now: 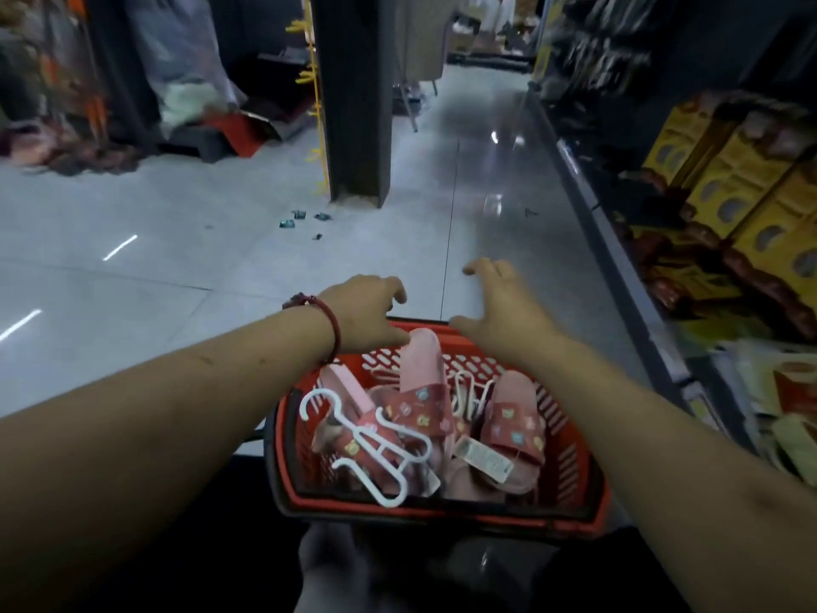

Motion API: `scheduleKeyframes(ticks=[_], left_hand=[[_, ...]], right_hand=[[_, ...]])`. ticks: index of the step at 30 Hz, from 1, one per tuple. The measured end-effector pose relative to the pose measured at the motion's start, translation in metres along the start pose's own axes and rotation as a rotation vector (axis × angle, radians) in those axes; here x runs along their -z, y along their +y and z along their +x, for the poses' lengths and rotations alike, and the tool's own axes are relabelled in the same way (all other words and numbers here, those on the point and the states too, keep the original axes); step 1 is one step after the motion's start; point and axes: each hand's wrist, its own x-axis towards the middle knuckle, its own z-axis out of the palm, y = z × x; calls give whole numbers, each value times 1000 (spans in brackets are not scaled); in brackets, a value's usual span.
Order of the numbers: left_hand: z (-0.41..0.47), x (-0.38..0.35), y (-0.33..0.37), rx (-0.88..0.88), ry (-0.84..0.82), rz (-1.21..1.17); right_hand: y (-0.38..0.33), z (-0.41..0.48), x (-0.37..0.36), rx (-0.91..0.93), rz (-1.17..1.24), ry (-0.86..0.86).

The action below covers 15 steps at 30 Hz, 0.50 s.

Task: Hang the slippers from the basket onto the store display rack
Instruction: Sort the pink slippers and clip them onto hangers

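Slippers (pixel 425 393) all lie in the basket (pixel 570 462) beneath my left grip (pixel 367 311) and right grip (pixel 504 303), both wide and empty; none hung.

Basket (pixel 570 475): red perforated plastic. Slippers (pixel 424 391): pink, matt, rubbery-looking. Hanger (pixel 376 440): smooth white plastic. Floor (pixel 221 205): glossy tile, reflective.
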Motion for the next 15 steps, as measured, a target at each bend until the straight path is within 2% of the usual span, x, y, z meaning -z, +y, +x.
scheduleKeyframes(ticks=[4,6,8,10,15], left_hand=[[5,-74,-23,24,-44,-134],[11,-94,-24,18,-161,-160],[22,-98,-19,-44,-291,-126],[29,-95,-17,-98,-321,-102],[26,-99,-51,-24,-490,48]], right_hand=[[38,-15,-64,-56,92,-125],[49,-10,-86,-51,77,-213],[52,-3,-97,-6,67,-280],[51,-3,-103,46,19,-351],[47,7,-106,156,-34,-405]])
